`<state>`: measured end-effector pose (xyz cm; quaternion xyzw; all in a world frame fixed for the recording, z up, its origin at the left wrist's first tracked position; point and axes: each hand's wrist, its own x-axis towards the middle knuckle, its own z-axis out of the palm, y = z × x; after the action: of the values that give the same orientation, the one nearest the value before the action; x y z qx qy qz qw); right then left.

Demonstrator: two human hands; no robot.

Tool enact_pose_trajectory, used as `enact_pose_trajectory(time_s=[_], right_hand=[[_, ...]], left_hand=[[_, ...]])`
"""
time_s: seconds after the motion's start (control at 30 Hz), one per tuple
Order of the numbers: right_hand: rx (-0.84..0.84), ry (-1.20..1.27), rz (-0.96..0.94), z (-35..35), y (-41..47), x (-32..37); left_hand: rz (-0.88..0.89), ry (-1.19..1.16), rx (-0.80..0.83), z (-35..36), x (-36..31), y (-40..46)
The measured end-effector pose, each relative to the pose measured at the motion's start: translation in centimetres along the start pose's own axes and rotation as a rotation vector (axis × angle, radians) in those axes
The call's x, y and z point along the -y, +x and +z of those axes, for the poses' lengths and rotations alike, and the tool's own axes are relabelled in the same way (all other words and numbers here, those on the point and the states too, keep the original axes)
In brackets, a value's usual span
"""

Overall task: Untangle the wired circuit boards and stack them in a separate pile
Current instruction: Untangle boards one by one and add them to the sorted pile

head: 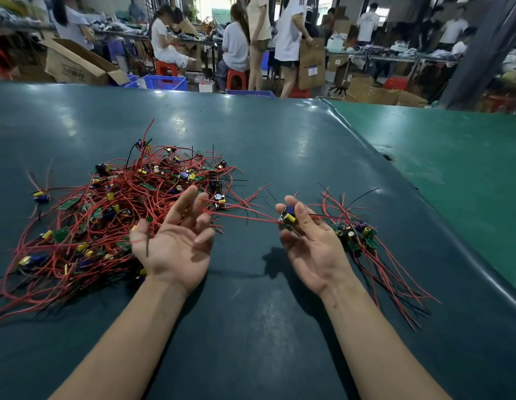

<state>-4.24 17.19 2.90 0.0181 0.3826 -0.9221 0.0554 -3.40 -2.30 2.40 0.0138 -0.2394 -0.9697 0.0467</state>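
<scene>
A: Why is the right hand (pixel 304 238) lifted at centre right of the frame?

B: Its thumb and fingers pinch one circuit board (pixel 288 216), palm up, held off the desk (pixel 279 145). I would judge it is keeping that board apart while its red wire (pixel 245 216) runs left, stretched taut toward the tangled heap (pixel 129 209).

A: And the left hand (pixel 176 241)?

B: Palm up, fingers spread and only loosely bent, at the heap's right edge. A red strand and a dark strand lie across the base of the thumb; whether any finger truly grips a wire, I cannot tell. It looks placed to steady the heap so the wire slides free.

A: What does the board look like?

B: Small, with a yellow capacitor and a blue part on it, red and black leads trailing.

A: Where do the freed ones go?

B: A sorted pile (pixel 356 233) lies just right of the right hand, boards together, wires fanned toward lower right. The heap at left centre is far larger, so most work remains.
</scene>
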Motion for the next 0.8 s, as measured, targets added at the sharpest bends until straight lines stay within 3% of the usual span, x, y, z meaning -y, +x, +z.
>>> enact_pose_trajectory(time_s=[0.17,0.33,0.4,0.5,0.57,0.7,0.8], right_hand=[[0.016,0.172,0.03,-0.1,0.1,0.5],[0.005,0.243,0.018,0.1,0.0,0.7],[-0.019,0.238,0.005,0.2,0.0,0.7],[-0.034,0.219,-0.018,0.3,0.0,0.5],[-0.032,0.178,-0.034,0.4,0.0,0.3],[-0.014,0.14,-0.041,0.4,0.0,0.1],[-0.023,0.131,-0.036,0.4,0.1,0.1]], left_hand=[[-0.063,-0.131,-0.051,-0.3,0.2,-0.1],[-0.141,-0.196,0.112,-0.4,-0.2,-0.1],[-0.159,0.001,0.156,-0.1,0.3,0.0],[-0.043,0.456,0.11,0.9,2.3,-0.2],[-0.044,0.516,0.089,1.6,2.9,-0.5],[-0.258,0.301,-0.027,0.9,1.0,0.3],[-0.4,-0.047,-0.008,0.8,0.5,-0.1]])
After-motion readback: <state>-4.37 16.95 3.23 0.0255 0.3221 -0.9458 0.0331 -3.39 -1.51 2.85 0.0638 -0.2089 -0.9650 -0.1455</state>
